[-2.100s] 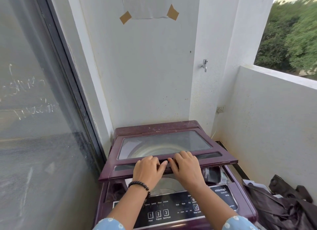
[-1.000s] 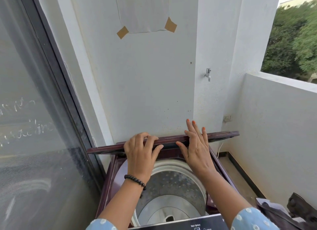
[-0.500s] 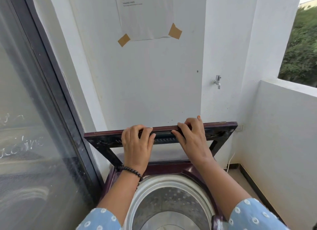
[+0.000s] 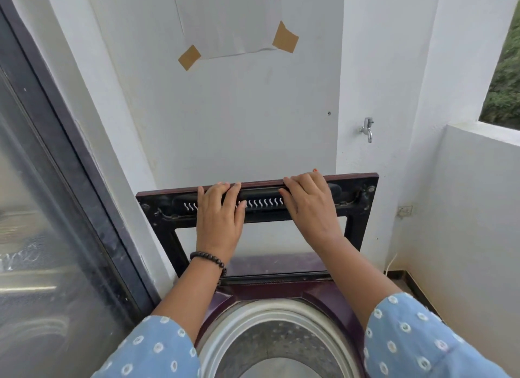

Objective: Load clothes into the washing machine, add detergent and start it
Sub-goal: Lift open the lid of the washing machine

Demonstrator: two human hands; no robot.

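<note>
Far left: glass sliding door (image 4: 42,208). Your left hand (image 4: 218,220), bead bracelet (image 4: 209,260) at the wrist, lies w/ straight fingers flat on the raised lid (image 4: 357,206), fingertips at its top edge. Your right hand (image 4: 309,206) hooks its fingers over that same top edge, near the left one. Lid stands about upright vs the wall. Below, washing machine drum (image 4: 275,338) is open, no clothes visible inside. Right: tap (image 4: 367,128) on the wall.
</note>
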